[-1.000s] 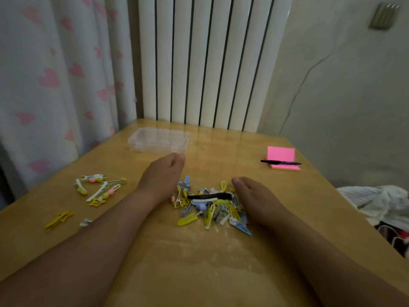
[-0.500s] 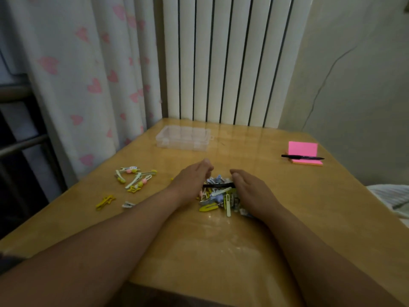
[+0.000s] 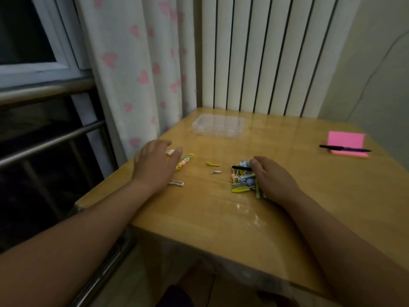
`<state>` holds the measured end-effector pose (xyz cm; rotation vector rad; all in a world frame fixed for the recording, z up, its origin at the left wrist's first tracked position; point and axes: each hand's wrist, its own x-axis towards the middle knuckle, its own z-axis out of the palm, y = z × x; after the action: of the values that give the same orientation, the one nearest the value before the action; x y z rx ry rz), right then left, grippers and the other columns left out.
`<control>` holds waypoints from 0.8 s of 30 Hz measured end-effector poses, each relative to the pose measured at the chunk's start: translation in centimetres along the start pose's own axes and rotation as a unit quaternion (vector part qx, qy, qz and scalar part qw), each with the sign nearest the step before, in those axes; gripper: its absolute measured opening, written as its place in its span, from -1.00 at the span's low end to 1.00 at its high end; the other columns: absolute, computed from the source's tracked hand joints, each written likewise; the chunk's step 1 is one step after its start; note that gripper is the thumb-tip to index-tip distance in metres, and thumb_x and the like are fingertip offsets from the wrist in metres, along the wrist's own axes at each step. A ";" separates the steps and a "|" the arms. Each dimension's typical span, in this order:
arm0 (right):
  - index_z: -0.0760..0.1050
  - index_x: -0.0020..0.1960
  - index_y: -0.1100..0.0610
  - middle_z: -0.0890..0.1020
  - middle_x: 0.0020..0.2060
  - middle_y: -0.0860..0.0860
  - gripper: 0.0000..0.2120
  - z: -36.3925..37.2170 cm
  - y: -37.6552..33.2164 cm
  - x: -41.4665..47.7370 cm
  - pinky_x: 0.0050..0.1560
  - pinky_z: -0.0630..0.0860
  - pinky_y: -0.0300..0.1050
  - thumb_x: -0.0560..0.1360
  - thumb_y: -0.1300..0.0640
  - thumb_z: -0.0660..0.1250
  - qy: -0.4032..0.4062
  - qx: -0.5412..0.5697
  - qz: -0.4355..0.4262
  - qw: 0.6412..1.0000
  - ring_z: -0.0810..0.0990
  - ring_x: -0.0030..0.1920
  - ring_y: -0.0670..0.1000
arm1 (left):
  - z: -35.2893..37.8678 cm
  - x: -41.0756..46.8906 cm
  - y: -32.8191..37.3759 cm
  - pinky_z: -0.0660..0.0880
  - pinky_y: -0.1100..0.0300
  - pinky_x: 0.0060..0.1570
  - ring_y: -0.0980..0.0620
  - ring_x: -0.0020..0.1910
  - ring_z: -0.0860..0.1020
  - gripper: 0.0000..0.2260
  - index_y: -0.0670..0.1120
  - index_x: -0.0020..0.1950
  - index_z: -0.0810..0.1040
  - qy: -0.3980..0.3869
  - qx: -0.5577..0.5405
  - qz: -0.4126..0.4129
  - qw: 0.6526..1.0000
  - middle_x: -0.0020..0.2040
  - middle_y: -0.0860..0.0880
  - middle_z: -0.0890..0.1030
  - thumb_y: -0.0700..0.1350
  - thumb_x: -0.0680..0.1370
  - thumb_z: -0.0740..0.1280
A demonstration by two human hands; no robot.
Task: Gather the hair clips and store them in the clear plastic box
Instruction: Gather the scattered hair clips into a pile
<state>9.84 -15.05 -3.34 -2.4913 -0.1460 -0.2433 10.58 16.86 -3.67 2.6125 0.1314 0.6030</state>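
A heap of coloured hair clips (image 3: 242,181) lies mid-table, with a long black clip on its far side. My right hand (image 3: 273,179) rests palm down against the heap's right side, fingers loosely together, gripping nothing I can see. My left hand (image 3: 155,163) lies flat and spread over a second small cluster of clips (image 3: 184,160) near the table's left edge, hiding most of it. A yellow clip (image 3: 213,164), a small silver clip (image 3: 215,172) and a white clip (image 3: 177,183) lie loose between the hands. The clear plastic box (image 3: 219,126) sits closed at the back.
The wooden table (image 3: 221,218) has its left edge close beside my left hand, with a curtain (image 3: 137,69) and metal rails (image 3: 51,142) beyond. A pink sticky-note pad (image 3: 346,144) with a black pen (image 3: 344,148) lies at the right. A radiator (image 3: 265,52) stands behind the box.
My left hand has left the heap and moved left onto the small cluster near the edge. The right hand stays at the heap. The view has swung to the left.
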 end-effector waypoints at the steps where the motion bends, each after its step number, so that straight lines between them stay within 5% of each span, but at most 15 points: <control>1: 0.57 0.29 0.17 0.63 0.28 0.17 -0.55 0.2 0.0 0.1 0.25 0.48 0.10 0.75 -0.11 0.06 0.001 -0.009 -0.003 1.000 0.55 0.28 0.20 | 0.2 0.4 -1.1 0.25 -0.20 0.55 -0.14 0.58 0.32 -0.30 0.07 0.53 0.44 -0.021 0.023 -0.038 0.999 0.55 -0.10 0.43 0.44 0.56 -0.01; 5: 0.60 0.27 0.12 0.65 0.20 0.10 -0.54 0.1 0.0 -0.1 0.15 0.52 0.07 0.75 -0.15 0.05 0.005 0.002 -0.007 1.000 0.59 0.16 0.16 | 0.8 2.5 -1.8 0.14 -0.18 0.61 -0.16 0.67 0.17 -0.26 0.03 0.69 0.22 -0.148 0.022 -0.064 0.987 0.70 -0.12 0.21 0.44 0.63 -0.04; 8: 0.59 0.36 0.09 0.62 0.22 0.08 -0.55 -0.1 -0.2 -0.4 0.10 0.50 -0.01 0.76 -0.12 0.05 0.024 0.036 0.013 0.999 0.58 0.13 0.12 | 1.4 4.0 0.0 0.25 -0.01 0.52 -0.09 0.60 0.32 -0.36 -0.02 0.62 0.37 -0.192 -0.021 -0.005 0.981 0.64 -0.04 0.36 0.35 0.70 0.00; 12: 0.63 0.22 0.14 0.66 0.14 0.14 -0.56 0.3 -0.1 -0.1 0.09 0.44 0.02 0.76 -0.07 0.05 0.051 0.006 0.010 0.999 0.58 0.20 0.20 | 3.2 3.9 3.6 0.23 0.16 0.46 -0.04 0.55 0.40 -0.49 -0.04 0.56 0.46 -0.237 -0.082 0.061 0.966 0.58 -0.04 0.46 0.20 0.76 0.03; 16: 0.55 0.09 0.10 0.65 -0.03 0.13 -0.56 0.4 0.1 -0.3 0.05 0.55 0.12 0.72 -0.12 -0.03 0.042 -0.071 0.031 0.996 0.63 0.04 0.24 | 5.9 3.0 7.8 0.27 0.08 0.54 -0.02 0.54 0.42 -0.49 0.03 0.58 0.46 -0.277 -0.134 0.114 0.945 0.56 0.01 0.49 0.21 0.76 0.00; 21: 0.56 0.31 0.11 0.64 0.25 0.13 -0.59 0.2 -0.2 -0.2 0.24 0.49 0.09 0.75 -0.05 0.02 0.020 -0.035 0.022 0.999 0.57 0.27 0.21 | 7.4 1.6 11.6 0.41 0.05 0.38 -0.02 0.50 0.46 -0.53 0.02 0.58 0.46 -0.307 -0.167 0.171 0.921 0.56 0.01 0.48 0.15 0.78 -0.01; 24: 0.57 0.34 0.15 0.63 0.28 0.12 -0.59 -0.2 0.0 -0.5 0.26 0.44 0.03 0.76 -0.03 0.04 0.042 0.036 0.038 0.998 0.56 0.29 0.15 | 5.5 1.4 11.4 0.28 0.00 0.58 0.06 0.56 0.39 -0.44 0.08 0.60 0.43 -0.312 -0.216 0.164 0.911 0.58 0.07 0.45 0.30 0.73 -0.04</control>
<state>9.35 -15.21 -3.24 -2.4057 -0.0244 -0.3054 14.14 4.69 -2.44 2.2618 -0.5838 -0.1237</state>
